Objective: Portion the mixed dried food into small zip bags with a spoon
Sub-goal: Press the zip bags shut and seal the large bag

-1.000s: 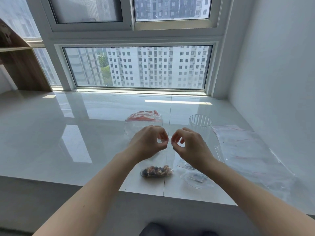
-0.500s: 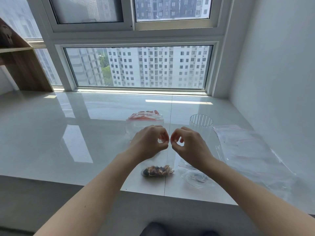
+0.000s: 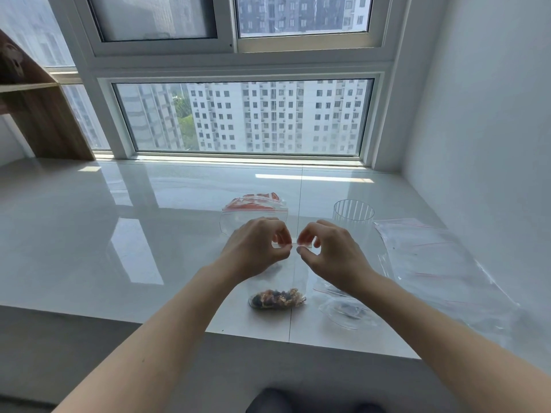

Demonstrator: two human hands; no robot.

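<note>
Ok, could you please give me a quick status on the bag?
Both hands, left hand and right hand, pinch the small zip bag top. Dried food at its bottom. Nothing in the way.

Tabletop point(image 3: 89, 234) left of the clear cup point(image 3: 353, 214) was wide open; loose bags point(image 3: 441, 272) crowded its right, wall beyond.

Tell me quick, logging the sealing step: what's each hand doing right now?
Left hand: pinching the top edge of the small bag.
Right hand: pinching the same edge.
</note>
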